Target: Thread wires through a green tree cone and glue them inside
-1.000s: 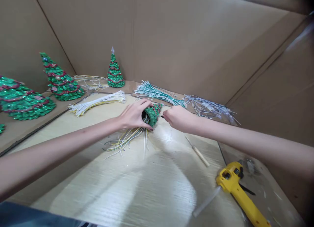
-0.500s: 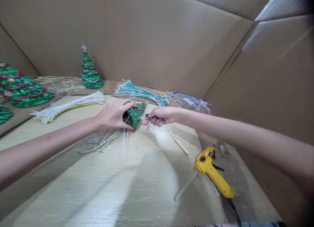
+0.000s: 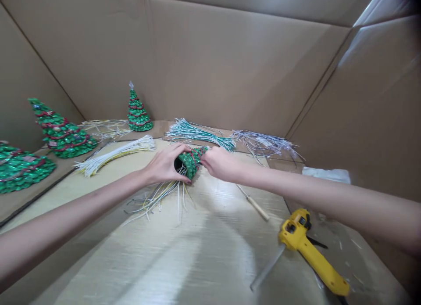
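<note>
A small green Christmas tree [image 3: 190, 163] with red garland lies tilted, its hollow base facing left. My left hand [image 3: 167, 163] is wrapped round that base. White and yellow wires [image 3: 154, 199] trail out of the opening onto the table. Close to the tree's tip, my right hand [image 3: 219, 163] is closed, with its back to me; whatever is between its fingers is hidden. An awl-like tool with a pale handle [image 3: 258, 208] and a thin metal shaft lies just below my right wrist.
A yellow glue gun [image 3: 311, 252] with a glue stick in it lies at the right. Bundles of white-yellow wire [image 3: 115, 156], green-white wire [image 3: 200, 135] and clear-looking wire [image 3: 266, 142] lie behind. More decorated trees [image 3: 64, 131] stand left. Cardboard walls [image 3: 213, 68] enclose the table.
My right hand has moved up to the tree's tip and turned over; the small dark-handled tool seen in it before is now hidden. The whole view has shifted; my left hand keeps its hold.
</note>
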### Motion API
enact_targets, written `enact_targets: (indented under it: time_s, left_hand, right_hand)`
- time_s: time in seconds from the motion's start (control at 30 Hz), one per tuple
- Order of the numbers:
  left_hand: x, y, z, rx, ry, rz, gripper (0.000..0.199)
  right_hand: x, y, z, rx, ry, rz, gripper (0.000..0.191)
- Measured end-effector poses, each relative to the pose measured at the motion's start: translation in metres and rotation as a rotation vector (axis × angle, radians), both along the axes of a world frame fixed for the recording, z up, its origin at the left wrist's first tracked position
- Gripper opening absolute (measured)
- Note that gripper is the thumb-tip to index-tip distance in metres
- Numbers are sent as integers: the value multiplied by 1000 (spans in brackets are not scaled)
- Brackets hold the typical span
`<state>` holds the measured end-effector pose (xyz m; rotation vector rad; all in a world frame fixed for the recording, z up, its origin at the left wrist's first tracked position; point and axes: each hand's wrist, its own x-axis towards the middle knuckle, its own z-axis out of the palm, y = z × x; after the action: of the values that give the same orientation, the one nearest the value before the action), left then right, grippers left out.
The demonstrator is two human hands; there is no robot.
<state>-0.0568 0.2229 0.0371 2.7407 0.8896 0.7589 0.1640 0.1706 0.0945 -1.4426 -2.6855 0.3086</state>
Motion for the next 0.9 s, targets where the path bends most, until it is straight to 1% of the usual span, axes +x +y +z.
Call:
enact_targets:
  time_s: [0.07,0.17,0.27,0.37,0.5,0.57,0.6,0.67,0.73,0.83,0.9]
  left_hand:
    - [0,-2,2,0,9,-13,85]
    - [1,-4,5,9,42,-31,83]
    - [2,-5,6,24,63,-37,83]
    - [0,-2,6,23,69,-47,83]
    - [-4,2,6,18,62,-72,84]
    - [-5,3,6,21,60,-90,85]
    - [-5,3,6,21,62,-97,84]
    - [-4,3,6,19,62,-98,83]
    - [-3,3,6,16,58,-86,83]
    - [-3,2,4,20,42,-71,83]
    - [-4,2,2,21,26,-61,84]
  right_hand:
    - [-1,6,3,-104,24,-47,27]
    - [1,9,5,-259,52,-43,31]
    - [3,4,3,-303,71,-38,31]
    - [3,-5,0,-228,81,-56,32]
    - [10,-16,-2,-30,74,-44,22]
    - [13,-20,-1,6,69,-7,21]
    - [14,-21,-1,-3,70,11,22]
    - [14,-21,0,-54,88,26,25]
    - [11,-19,-1,-133,137,8,24]
    - [7,-13,-4,-291,274,-74,25]
    - [5,-7,-6,-433,394,-158,29]
